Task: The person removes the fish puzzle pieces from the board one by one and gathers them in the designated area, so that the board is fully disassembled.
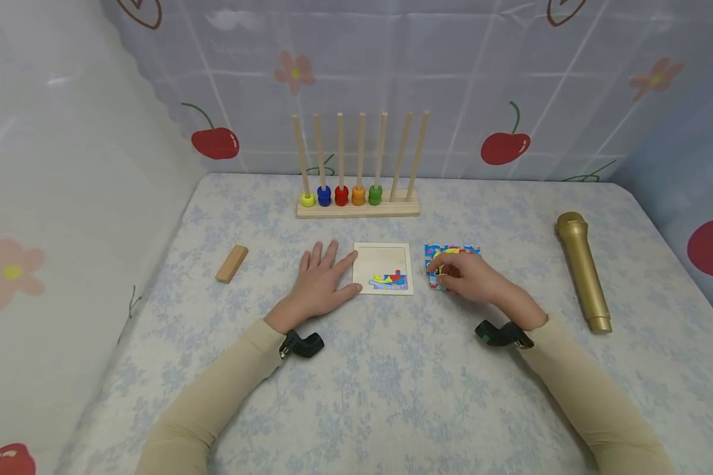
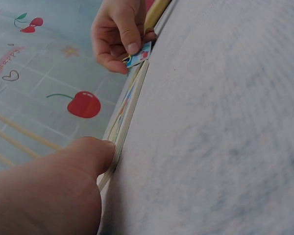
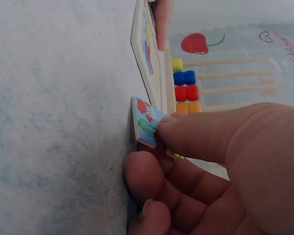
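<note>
A square wooden puzzle tray [image 1: 380, 259] lies in the middle of the table, with a few joined colourful puzzle pieces [image 1: 391, 284] along its lower right. My left hand [image 1: 317, 287] rests flat beside it, fingers spread, thumb and index finger touching the tray's left edge. To the tray's right lies a blue, brightly printed picture [image 1: 432, 252], partly covered by my right hand [image 1: 472, 277]. That hand pinches a puzzle piece [image 3: 146, 122] printed with a red crab and green weed. In the left wrist view the piece [image 2: 141, 56] is tilted between thumb and fingers.
A wooden counting rack [image 1: 359, 211] with upright rods and coloured beads stands at the back. One small wooden block [image 1: 232, 264] lies left of my left hand. A gold microphone [image 1: 585, 274] lies on the right side.
</note>
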`<state>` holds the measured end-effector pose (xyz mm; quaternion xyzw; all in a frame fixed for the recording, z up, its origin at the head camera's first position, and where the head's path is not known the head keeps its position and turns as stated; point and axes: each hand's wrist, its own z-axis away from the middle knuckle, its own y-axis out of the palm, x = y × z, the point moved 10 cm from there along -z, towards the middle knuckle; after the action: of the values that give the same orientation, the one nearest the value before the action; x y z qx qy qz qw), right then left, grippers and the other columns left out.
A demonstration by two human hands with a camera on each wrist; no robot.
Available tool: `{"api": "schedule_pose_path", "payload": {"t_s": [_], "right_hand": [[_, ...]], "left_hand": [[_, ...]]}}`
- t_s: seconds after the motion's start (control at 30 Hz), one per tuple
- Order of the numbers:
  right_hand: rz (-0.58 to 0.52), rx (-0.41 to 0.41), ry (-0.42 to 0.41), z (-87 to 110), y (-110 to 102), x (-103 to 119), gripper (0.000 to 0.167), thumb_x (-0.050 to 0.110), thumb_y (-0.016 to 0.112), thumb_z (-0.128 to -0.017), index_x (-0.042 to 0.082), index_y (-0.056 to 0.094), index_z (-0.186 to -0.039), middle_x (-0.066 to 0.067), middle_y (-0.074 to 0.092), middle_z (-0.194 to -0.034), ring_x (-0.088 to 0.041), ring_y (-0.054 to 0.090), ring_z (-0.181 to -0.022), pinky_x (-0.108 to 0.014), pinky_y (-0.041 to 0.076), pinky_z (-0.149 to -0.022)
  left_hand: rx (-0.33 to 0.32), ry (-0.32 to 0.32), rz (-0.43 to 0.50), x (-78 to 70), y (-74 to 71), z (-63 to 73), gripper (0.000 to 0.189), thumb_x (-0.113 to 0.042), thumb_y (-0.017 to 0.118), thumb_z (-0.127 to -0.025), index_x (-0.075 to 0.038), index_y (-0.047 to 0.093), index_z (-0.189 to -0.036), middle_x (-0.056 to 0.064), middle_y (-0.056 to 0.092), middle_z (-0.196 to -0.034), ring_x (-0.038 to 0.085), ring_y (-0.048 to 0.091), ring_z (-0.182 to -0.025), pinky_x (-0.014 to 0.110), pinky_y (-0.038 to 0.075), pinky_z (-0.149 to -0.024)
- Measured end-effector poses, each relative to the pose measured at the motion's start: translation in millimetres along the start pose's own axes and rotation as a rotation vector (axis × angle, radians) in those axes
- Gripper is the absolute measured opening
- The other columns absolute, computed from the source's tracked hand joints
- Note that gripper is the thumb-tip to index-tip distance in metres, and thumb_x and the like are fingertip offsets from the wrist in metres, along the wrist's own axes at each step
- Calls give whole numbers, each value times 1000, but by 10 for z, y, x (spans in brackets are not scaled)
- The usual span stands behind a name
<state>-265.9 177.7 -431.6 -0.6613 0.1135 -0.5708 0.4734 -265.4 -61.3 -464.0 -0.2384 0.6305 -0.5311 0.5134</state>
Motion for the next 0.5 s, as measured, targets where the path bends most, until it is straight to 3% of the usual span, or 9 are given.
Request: {"api": "schedule_pose_path", "payload": {"t_s": [0.17, 0.3, 0.5], "right_hand": [[81, -24, -32, 2, 20, 37, 20, -1, 67, -92, 5, 71, -111, 0, 55, -73, -13, 46, -65, -24, 39, -61], [135, -35, -37, 6, 37, 66, 22, 4, 73, -90, 7, 72, -112, 1, 54, -73, -13, 46, -66, -25, 40, -62], [197, -48, -68, 25, 44, 108, 26, 8, 78, -87, 7, 75, -113, -5, 69, -94, -12, 50, -72, -27, 45, -68]], "left_hand": [[3, -7, 1, 3, -5, 2, 71, -53, 53, -101, -23, 32, -162, 20, 9, -172, 48, -2, -158, 67, 4, -124], [5, -7, 5, -3, -13, 8, 72, -53, 53, -100, -23, 32, -162, 20, 9, -172, 48, -3, -158, 67, 3, -124], [12, -8, 12, -18, -19, 15, 72, -53, 53, -101, -23, 31, -162, 20, 8, -172, 47, -3, -158, 67, 3, -124]]}}
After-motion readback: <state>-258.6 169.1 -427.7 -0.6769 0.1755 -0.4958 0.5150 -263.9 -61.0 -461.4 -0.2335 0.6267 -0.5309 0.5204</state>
